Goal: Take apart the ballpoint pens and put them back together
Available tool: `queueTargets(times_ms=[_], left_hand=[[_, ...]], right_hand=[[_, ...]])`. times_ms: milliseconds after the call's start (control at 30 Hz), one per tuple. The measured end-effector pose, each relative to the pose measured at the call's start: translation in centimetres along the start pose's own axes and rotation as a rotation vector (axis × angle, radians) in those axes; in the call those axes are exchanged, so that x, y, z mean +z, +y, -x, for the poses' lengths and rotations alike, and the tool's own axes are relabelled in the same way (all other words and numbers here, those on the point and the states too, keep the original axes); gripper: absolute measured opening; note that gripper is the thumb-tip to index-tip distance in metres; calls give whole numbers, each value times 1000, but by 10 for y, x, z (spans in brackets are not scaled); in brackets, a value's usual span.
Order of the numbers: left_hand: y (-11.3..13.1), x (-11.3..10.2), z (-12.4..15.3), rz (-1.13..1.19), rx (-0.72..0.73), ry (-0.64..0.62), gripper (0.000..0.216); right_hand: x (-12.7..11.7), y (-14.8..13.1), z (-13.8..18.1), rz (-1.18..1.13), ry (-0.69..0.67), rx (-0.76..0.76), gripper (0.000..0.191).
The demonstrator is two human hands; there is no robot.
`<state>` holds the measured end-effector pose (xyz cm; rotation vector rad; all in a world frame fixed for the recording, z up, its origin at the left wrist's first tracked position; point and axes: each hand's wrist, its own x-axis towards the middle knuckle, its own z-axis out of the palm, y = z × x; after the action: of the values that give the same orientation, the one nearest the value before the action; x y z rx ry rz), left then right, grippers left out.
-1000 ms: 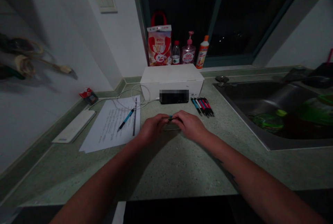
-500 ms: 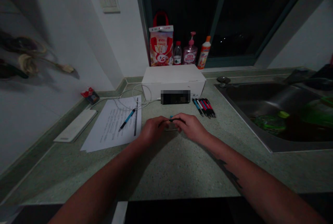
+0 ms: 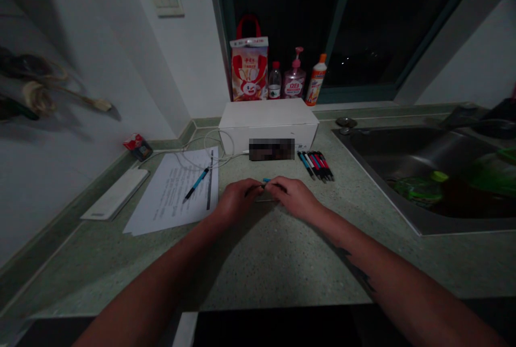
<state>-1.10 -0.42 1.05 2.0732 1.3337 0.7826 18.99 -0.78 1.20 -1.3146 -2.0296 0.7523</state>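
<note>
My left hand (image 3: 237,199) and my right hand (image 3: 293,196) meet just above the green countertop (image 3: 282,255), fingers pinched together on a small pen (image 3: 266,181) with a blue end that shows between them. Most of that pen is hidden by my fingers. A thin pale part lies on the counter right under my hands. Another blue pen (image 3: 196,184) rests on a printed sheet of paper (image 3: 177,191) to the left. A row of several pens (image 3: 316,164) lies to the right, in front of a white box (image 3: 268,121).
A steel sink (image 3: 423,170) with green items fills the right side. Behind the white box stand a red-and-white bag (image 3: 249,67) and three bottles (image 3: 294,81). A white cable (image 3: 201,151) crosses the paper. A white flat bar (image 3: 115,199) lies by the left wall.
My hands stay together at the same spot; the fingers shift slightly on the pen. The view has moved a little.
</note>
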Motion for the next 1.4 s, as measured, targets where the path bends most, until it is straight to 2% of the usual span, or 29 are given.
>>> queueTargets(times_ms=[67, 167, 367, 467, 533, 600, 700, 800, 867, 1033, 1400], left_hand=[[-1, 1, 0, 43, -6, -2, 23], [-2, 1, -1, 108, -26, 19, 23], [1, 0, -2, 227, -70, 20, 20], [1, -1, -3, 282, -91, 17, 22], [-1, -2, -4, 298, -113, 24, 24], [-4, -5, -6, 246, -129, 66, 23], [-8, -13, -9, -14, -80, 143, 20], [-14, -19, -9, -291, -23, 121, 24], [-19, -19, -9, -389, -21, 93, 26], [-28, -14, -6, -457, -48, 43, 28], [-25, -15, -3, -469, -57, 35, 28]], right_hand=[[0, 0, 0, 12, -13, 8, 26], [1, 1, -1, -38, 38, -43, 11], [2, 1, -1, -51, 14, -13, 20], [3, 2, -1, -67, 82, -57, 11], [2, 4, -2, -63, 114, -80, 15], [1, 5, -2, -35, 103, -81, 16], [0, 2, 0, 60, -2, -111, 15], [2, -1, 4, 139, -152, -165, 17], [4, -2, 5, 156, -222, -186, 20], [5, -3, 6, 156, -259, -200, 23], [2, -6, 6, 261, -271, -155, 18]])
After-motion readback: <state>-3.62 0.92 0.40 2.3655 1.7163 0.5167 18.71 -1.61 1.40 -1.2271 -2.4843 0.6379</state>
